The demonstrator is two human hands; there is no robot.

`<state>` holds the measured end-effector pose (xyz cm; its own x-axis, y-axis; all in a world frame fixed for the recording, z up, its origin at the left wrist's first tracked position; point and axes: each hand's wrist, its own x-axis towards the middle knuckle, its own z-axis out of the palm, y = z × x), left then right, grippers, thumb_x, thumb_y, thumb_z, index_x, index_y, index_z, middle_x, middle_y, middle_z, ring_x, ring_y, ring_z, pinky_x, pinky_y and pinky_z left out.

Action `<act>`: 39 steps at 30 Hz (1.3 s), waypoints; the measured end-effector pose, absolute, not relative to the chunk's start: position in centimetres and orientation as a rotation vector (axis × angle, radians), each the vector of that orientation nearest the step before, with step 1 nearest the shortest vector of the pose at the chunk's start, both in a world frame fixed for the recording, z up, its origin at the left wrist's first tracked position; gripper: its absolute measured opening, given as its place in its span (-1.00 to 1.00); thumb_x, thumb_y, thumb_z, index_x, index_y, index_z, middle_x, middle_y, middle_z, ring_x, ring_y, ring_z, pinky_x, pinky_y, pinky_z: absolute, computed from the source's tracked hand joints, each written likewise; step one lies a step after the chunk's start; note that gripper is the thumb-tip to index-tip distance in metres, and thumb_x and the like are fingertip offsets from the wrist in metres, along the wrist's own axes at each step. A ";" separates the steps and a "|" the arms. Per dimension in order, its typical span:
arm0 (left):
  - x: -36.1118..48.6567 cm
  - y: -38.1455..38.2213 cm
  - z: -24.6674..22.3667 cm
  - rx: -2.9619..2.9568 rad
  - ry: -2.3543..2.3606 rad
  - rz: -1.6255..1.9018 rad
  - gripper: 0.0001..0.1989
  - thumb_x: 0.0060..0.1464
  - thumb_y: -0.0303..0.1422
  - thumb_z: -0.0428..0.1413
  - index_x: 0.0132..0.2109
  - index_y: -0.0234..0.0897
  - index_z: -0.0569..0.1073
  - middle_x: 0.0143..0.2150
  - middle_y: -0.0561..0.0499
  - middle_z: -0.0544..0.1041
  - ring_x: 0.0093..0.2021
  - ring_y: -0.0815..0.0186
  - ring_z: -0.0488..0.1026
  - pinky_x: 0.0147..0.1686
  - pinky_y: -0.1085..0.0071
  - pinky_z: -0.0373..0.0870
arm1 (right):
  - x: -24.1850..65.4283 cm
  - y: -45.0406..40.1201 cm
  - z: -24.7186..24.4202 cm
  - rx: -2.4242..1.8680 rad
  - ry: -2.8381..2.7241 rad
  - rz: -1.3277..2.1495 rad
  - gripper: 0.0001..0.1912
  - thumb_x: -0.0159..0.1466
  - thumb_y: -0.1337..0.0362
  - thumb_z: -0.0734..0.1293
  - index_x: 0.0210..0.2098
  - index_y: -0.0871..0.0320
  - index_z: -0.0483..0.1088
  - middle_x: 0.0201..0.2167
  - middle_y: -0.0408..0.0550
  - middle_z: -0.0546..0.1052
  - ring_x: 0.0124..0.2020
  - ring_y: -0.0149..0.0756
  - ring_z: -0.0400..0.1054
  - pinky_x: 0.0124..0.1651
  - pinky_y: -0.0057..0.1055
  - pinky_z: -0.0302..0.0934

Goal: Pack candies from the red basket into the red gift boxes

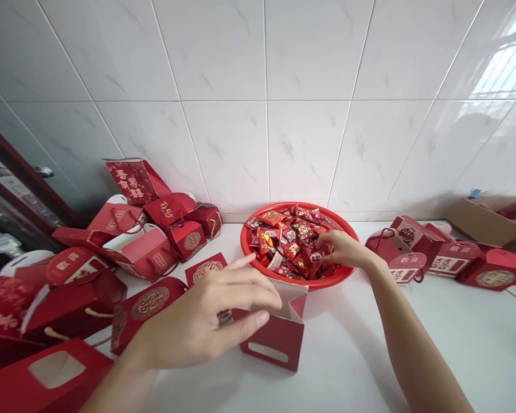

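A red plastic basket [352,229] stands against the wall, heaped with wrapped candies [290,244] in mostly red wrappers. My right hand [344,249] reaches into its right side, fingers curled in on the candies; the fingertips are partly hidden among them. In front of the basket a small red gift box [275,338] stands upright, open at the top, with a pale inside and a slot in its near face. My left hand [223,310] hovers over the box's left edge with its fingers stretched apart, holding nothing. It covers part of the box.
Many red gift boxes [146,252] are piled on the left, some with rope handles. Several more red boxes [451,258] stand on the right, beside a brown cardboard carton [485,221]. White tiles [309,149] line the back; a dark-framed pane [12,189] borders the far left.
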<state>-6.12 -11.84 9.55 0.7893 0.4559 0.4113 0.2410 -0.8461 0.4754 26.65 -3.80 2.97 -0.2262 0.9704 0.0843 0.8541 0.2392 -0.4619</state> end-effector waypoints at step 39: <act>-3.2 -5.4 5.3 1.586 0.725 0.969 -0.60 0.02 -0.13 0.36 -0.08 -0.34 0.67 -0.11 -0.15 0.69 -0.04 0.05 0.60 0.00 0.19 0.52 | 17.5 -8.3 5.3 -0.823 -1.412 0.875 -0.62 0.20 0.06 0.52 -0.03 0.03 0.53 -0.17 -0.01 0.62 -0.14 -0.13 0.51 -0.11 -0.20 0.46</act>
